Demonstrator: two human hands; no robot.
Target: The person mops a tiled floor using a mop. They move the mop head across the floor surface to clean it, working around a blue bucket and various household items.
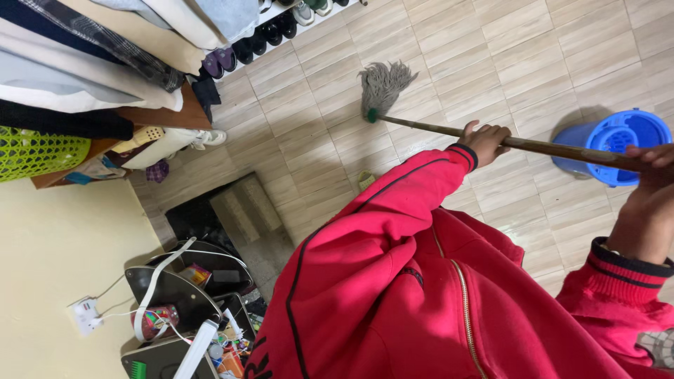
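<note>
Head view, looking down at a tilted angle. Left hand (484,140) wrapped round the wooden mop handle (449,132) partway along, fingers (493,133) clenched on it, red sleeve (400,203) stretched out toward the floor. Right hand (653,165) higher up the same handle near the frame's right edge, fingers curled over the stick and grasping it too. Grey string mop head (382,85) down on the tiled floor (309,133), strands spread, close to the shoe row along the floor's far edge.

As to progress, judged from the tiles alone: a faint sheen on the floor around and below the mop head, suggesting some ground already wiped; hard to tell wet from dry elsewhere, so no firm word on how much is left. Corner by the dark mat (210,210) and the stretch under the hanging clothes (105,49) seemingly untouched.

Containers: blue bucket (611,144) standing on the floor just behind the handle, near the right hand, with a slotted wringer insert on top; contents hidden, water level impossible to tell. Green mesh basket (38,151) at the left edge, contents unclear. Dark corner shelf (175,295) at the bottom, crammed with small bottles, cables and oddments; white socket (86,314) on the yellow wall beside it.
</note>
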